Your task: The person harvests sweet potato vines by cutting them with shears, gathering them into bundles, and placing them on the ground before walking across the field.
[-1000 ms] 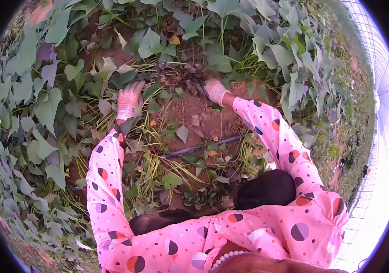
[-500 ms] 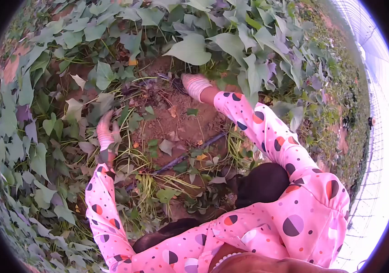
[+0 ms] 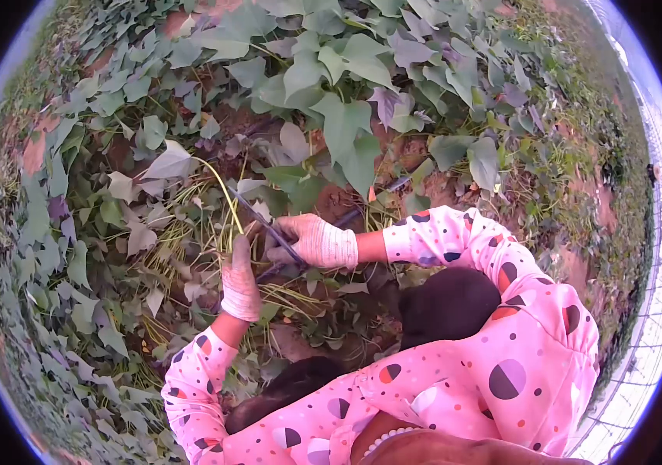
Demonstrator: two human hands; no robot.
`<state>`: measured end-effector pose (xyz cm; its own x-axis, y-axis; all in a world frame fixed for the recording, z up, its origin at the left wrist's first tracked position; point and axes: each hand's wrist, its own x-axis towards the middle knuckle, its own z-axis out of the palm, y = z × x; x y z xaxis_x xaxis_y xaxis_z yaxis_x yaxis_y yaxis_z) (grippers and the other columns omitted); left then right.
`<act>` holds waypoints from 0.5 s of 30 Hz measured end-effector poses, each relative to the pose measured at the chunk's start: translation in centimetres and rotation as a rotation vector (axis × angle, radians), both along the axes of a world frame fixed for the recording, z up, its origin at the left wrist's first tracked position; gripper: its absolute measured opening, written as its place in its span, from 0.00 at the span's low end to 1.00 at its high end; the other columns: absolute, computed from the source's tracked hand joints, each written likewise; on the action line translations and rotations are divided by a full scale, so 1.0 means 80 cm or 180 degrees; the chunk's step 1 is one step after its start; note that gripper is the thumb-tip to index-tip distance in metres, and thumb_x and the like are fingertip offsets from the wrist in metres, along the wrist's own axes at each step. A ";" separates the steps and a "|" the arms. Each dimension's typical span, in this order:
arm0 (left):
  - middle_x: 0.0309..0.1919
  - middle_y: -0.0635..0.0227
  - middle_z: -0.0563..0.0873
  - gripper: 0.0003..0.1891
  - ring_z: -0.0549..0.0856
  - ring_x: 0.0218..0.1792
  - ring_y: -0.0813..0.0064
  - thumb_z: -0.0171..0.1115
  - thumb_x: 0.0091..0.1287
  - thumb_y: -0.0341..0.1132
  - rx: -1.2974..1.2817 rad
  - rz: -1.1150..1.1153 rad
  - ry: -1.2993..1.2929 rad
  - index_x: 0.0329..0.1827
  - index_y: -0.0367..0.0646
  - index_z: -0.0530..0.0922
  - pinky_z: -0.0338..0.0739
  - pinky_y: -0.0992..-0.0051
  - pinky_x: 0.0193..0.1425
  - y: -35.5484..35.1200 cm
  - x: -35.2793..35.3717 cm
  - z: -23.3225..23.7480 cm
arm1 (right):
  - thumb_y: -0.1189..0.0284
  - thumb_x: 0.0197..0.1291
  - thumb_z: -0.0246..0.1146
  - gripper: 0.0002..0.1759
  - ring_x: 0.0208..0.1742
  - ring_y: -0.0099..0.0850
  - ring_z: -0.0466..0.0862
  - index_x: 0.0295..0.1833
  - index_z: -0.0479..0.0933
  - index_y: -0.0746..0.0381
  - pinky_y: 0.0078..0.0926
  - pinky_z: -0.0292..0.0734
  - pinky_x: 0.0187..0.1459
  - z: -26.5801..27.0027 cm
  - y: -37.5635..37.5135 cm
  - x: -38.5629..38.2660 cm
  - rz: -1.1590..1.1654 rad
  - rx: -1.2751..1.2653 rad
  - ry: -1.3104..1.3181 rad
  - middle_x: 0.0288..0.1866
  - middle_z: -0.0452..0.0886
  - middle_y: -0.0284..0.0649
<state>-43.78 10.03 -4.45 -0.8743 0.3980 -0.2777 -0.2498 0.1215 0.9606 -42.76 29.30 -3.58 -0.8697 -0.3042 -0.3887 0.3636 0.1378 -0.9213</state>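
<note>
My left hand [image 3: 239, 285], in a pale glove, is closed with its fingertips at the base of a long yellow-green leaf stem [image 3: 224, 190]. That stem arches up to a broad grey-green leaf [image 3: 171, 161]. My right hand [image 3: 315, 240], gloved too, is curled round a flat dark purple strand [image 3: 270, 226] that slants across its fingers. The two hands are close together, fingertips almost meeting, above trampled vines and pale stalks [image 3: 288, 301]. The curled fingers hide part of the grip.
Dense leafy vines [image 3: 346, 132] spread ahead and on both sides. A dark line [image 3: 346, 218] runs along the reddish soil behind my right hand. My dark-clad knees [image 3: 448, 308] are below my arms. A netted, brightly lit wall [image 3: 641, 349] stands at the right.
Both hands have come in from wide apart to meet in the middle. My right hand came back toward me and now holds the dark strand; leaves cover soil that was bare.
</note>
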 end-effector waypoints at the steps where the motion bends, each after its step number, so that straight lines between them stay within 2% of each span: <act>1: 0.55 0.56 0.79 0.19 0.79 0.54 0.66 0.46 0.69 0.33 -0.1072 -0.0015 0.0963 0.61 0.37 0.70 0.74 0.68 0.58 -0.016 0.007 -0.017 | 0.63 0.58 0.66 0.14 0.28 0.17 0.77 0.40 0.76 0.63 0.20 0.74 0.31 -0.016 0.012 0.002 -0.0305 0.0145 0.0275 0.27 0.79 0.32; 2: 0.57 0.52 0.78 0.21 0.80 0.55 0.58 0.47 0.65 0.20 -0.2117 -0.0053 0.1941 0.63 0.37 0.68 0.75 0.65 0.57 -0.029 0.007 -0.025 | 0.62 0.57 0.66 0.15 0.27 0.18 0.77 0.40 0.76 0.63 0.21 0.75 0.31 -0.044 0.024 0.000 -0.0564 0.0176 0.0375 0.27 0.79 0.34; 4: 0.55 0.52 0.79 0.21 0.81 0.53 0.58 0.47 0.65 0.21 -0.1694 0.0474 0.1968 0.63 0.36 0.67 0.77 0.66 0.55 -0.037 -0.004 0.013 | 0.60 0.59 0.64 0.16 0.28 0.26 0.80 0.39 0.77 0.64 0.27 0.76 0.31 -0.076 0.072 -0.007 -0.0581 0.0849 0.0245 0.29 0.81 0.38; 5: 0.52 0.54 0.81 0.22 0.82 0.50 0.60 0.49 0.64 0.20 -0.2303 0.0767 0.2302 0.62 0.35 0.67 0.78 0.67 0.55 -0.051 -0.007 0.027 | 0.57 0.58 0.61 0.19 0.32 0.35 0.81 0.40 0.77 0.64 0.33 0.76 0.37 -0.125 0.103 -0.003 -0.0447 0.1717 0.1084 0.32 0.81 0.45; 6: 0.48 0.56 0.82 0.22 0.83 0.46 0.63 0.50 0.63 0.20 -0.2915 0.1067 0.2635 0.62 0.34 0.67 0.78 0.68 0.54 -0.068 -0.008 0.040 | 0.56 0.59 0.58 0.20 0.36 0.42 0.81 0.41 0.77 0.64 0.37 0.76 0.41 -0.146 0.133 0.002 -0.0293 0.2171 0.1307 0.34 0.81 0.49; 7: 0.39 0.59 0.82 0.19 0.84 0.44 0.64 0.47 0.67 0.27 -0.2082 0.1437 0.2194 0.61 0.33 0.69 0.77 0.66 0.57 -0.078 -0.010 0.054 | 0.55 0.59 0.55 0.22 0.39 0.49 0.81 0.41 0.77 0.64 0.40 0.75 0.44 -0.167 0.162 0.008 -0.0156 0.2634 0.1529 0.36 0.81 0.53; 8: 0.33 0.62 0.80 0.19 0.83 0.39 0.68 0.48 0.66 0.27 -0.1854 0.1447 0.2265 0.60 0.33 0.69 0.78 0.65 0.55 -0.087 -0.010 0.064 | 0.54 0.60 0.53 0.23 0.41 0.53 0.80 0.42 0.78 0.64 0.42 0.75 0.45 -0.168 0.190 0.012 -0.0011 0.2672 0.1169 0.37 0.81 0.55; 9: 0.26 0.66 0.78 0.19 0.82 0.35 0.71 0.50 0.66 0.27 -0.1625 0.1450 0.2335 0.60 0.32 0.69 0.79 0.64 0.54 -0.097 -0.010 0.074 | 0.53 0.60 0.52 0.24 0.43 0.55 0.79 0.42 0.79 0.65 0.43 0.75 0.45 -0.165 0.212 0.021 -0.0607 0.2582 0.0745 0.38 0.80 0.57; 10: 0.22 0.70 0.74 0.23 0.79 0.28 0.77 0.57 0.60 0.20 -0.1983 0.1102 0.2948 0.61 0.33 0.68 0.81 0.65 0.49 -0.102 -0.006 0.080 | 0.53 0.60 0.52 0.25 0.44 0.57 0.78 0.42 0.79 0.65 0.44 0.74 0.46 -0.161 0.236 0.033 -0.1186 0.2475 0.0321 0.39 0.80 0.58; 12: 0.17 0.73 0.67 0.21 0.73 0.23 0.81 0.52 0.66 0.27 -0.1559 0.1149 0.2674 0.62 0.32 0.68 0.81 0.69 0.45 -0.100 0.003 0.079 | 0.49 0.59 0.53 0.28 0.44 0.57 0.79 0.43 0.80 0.65 0.46 0.74 0.45 -0.198 0.303 0.057 -0.1816 0.2595 0.0449 0.38 0.81 0.58; 14: 0.16 0.76 0.64 0.19 0.67 0.19 0.84 0.46 0.71 0.34 -0.0771 0.1062 0.1639 0.61 0.33 0.70 0.79 0.78 0.41 -0.106 0.014 0.062 | 0.43 0.59 0.54 0.34 0.39 0.50 0.83 0.43 0.80 0.66 0.42 0.76 0.42 -0.228 0.369 0.077 -0.2629 0.2508 -0.0405 0.36 0.83 0.54; 15: 0.15 0.78 0.64 0.20 0.63 0.18 0.85 0.43 0.73 0.38 -0.1098 0.1131 0.1155 0.59 0.35 0.74 0.73 0.84 0.34 -0.076 0.027 0.076 | 0.41 0.58 0.54 0.36 0.36 0.44 0.84 0.43 0.81 0.67 0.38 0.77 0.40 -0.241 0.396 0.086 -0.2814 0.1998 -0.0636 0.34 0.84 0.50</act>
<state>-41.65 3.93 1.61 -1.0000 0.0050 0.0016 0.0035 0.4098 0.9121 -35.87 60.97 -22.88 -0.5873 0.6954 -0.4142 0.6994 0.1785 -0.6921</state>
